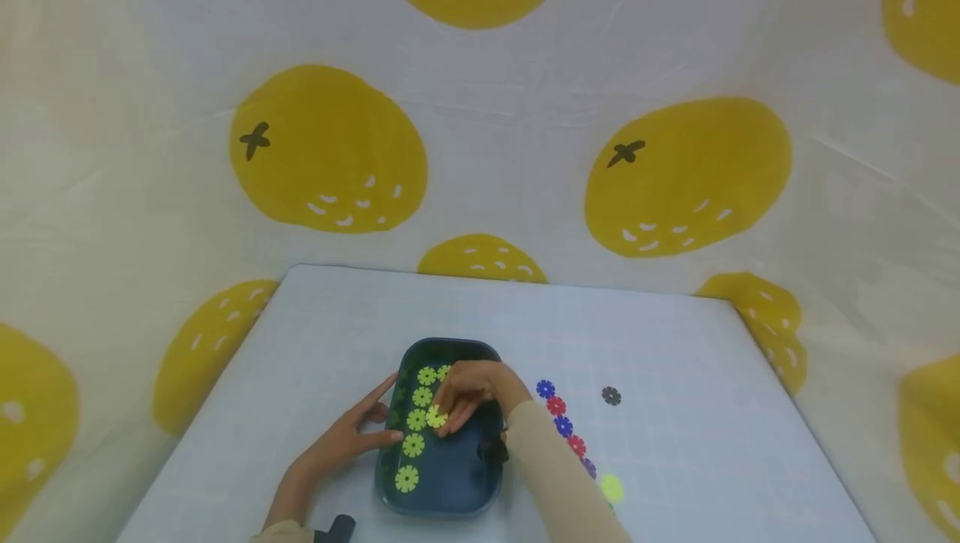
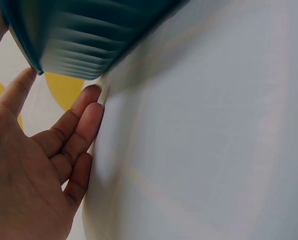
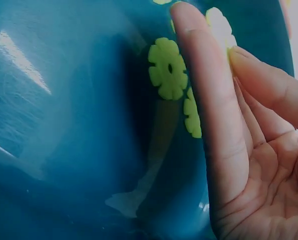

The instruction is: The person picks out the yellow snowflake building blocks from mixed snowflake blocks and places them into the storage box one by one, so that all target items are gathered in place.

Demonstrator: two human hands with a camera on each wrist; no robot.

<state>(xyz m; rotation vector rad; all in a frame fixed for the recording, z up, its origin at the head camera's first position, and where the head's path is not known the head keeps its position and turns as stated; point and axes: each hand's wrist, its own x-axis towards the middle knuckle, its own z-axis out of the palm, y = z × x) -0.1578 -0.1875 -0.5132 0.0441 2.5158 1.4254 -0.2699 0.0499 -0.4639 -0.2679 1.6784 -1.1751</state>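
Observation:
A dark teal tray [image 1: 457, 476] holds several yellow-green notched discs [image 1: 407, 478], shaped like flowers, in a column along its left side. Between thumb and fingers my right hand [image 1: 472, 389] pinches one such disc [image 1: 437, 416], over the tray beside the column. The right wrist view shows this disc [image 3: 219, 25] partly hidden behind the index finger, with another disc [image 3: 169, 69] on the tray floor. My left hand [image 1: 348, 443] touches the tray's left rim with thumb and index fingertip. Its other fingers [image 2: 86, 122] lie relaxed by the tablecloth, below the tray's ribbed side [image 2: 78, 45].
Right of the tray, a slanting row of blue discs [image 1: 546, 389] and red discs [image 1: 556, 406] lies on the white table [image 1: 712, 443]. A dark grey disc [image 1: 611, 396] sits farther right, and a yellow-green disc [image 1: 612, 488] near my right sleeve. A fruit-patterned curtain [image 1: 510, 151] surrounds the table.

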